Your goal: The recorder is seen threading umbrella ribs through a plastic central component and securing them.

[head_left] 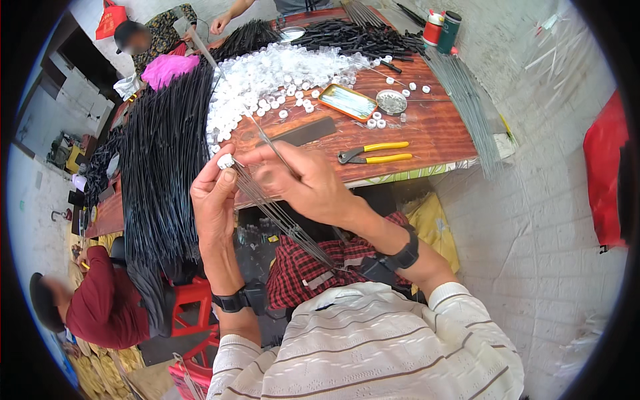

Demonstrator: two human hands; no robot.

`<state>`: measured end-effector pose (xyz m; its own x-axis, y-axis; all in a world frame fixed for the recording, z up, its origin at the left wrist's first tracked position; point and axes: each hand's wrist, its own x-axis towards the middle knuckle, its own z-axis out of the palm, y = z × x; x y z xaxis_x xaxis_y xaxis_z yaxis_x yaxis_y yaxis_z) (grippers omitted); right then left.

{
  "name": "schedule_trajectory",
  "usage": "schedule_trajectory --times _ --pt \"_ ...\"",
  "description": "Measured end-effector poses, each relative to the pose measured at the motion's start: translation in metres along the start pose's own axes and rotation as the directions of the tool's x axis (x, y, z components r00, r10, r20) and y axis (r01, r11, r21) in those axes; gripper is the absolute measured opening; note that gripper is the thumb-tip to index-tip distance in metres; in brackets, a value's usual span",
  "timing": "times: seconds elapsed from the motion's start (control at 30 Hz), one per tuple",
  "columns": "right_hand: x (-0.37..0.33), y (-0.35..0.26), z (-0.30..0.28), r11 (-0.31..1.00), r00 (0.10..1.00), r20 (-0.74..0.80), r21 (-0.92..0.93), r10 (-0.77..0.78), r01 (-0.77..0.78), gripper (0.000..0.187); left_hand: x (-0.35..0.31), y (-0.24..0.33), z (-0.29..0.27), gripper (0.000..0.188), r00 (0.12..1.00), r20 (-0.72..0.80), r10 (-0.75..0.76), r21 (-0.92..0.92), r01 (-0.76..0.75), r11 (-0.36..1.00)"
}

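My left hand (217, 200) is closed, with thumb and fingers pinching a small round white plastic piece (226, 161). From that piece a bundle of thin metal rods (287, 227) slants down to the right, reaching my lap. Close beside it, my right hand (310, 183) is closed around a slim grey metal rod (265, 139) that points up and left over the table edge. Some of its fingers hover over the upper part of the bundle; whether they touch it I cannot tell.
On the wooden table (427, 100) lie a heap of white plastic pieces (267, 73), long black rods (163, 160), yellow-handled pincers (377, 153), a dark flat bar (307, 132), an orange-rimmed tray (348, 101) and grey rods (463, 100). Co-workers sit at the left (107, 300) and far side (163, 40).
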<state>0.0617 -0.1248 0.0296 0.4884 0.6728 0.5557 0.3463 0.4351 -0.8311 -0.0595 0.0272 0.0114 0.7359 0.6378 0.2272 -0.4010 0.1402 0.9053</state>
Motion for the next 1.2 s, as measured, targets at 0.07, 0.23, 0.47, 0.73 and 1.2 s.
schedule_trajectory --times 0.07,0.23,0.47,0.73,1.2 --pt "-0.012 0.011 -0.017 0.996 0.983 0.178 0.057 0.051 -0.062 0.034 -0.001 0.000 -0.007 0.047 0.999 0.041 0.004 -0.036 -0.003 0.999" --pt "-0.059 0.012 -0.055 0.958 0.882 0.377 -0.069 0.282 -0.277 0.039 -0.001 -0.005 -0.023 0.050 0.998 0.068 0.009 -0.118 -0.001 0.993" --pt "-0.113 0.026 -0.068 0.905 0.813 0.428 -0.030 0.396 -0.425 0.061 0.003 -0.008 -0.032 0.054 0.995 0.097 -0.001 -0.180 0.018 0.984" --pt "-0.121 0.039 -0.075 0.880 0.740 0.486 -0.168 0.466 -0.444 0.049 0.005 -0.011 -0.036 0.054 0.993 0.115 0.019 -0.191 0.003 0.982" --pt "-0.121 0.043 -0.071 0.920 0.823 0.413 -0.200 0.390 -0.336 0.045 0.005 -0.008 -0.033 0.052 0.990 0.138 0.020 -0.207 0.009 0.978"
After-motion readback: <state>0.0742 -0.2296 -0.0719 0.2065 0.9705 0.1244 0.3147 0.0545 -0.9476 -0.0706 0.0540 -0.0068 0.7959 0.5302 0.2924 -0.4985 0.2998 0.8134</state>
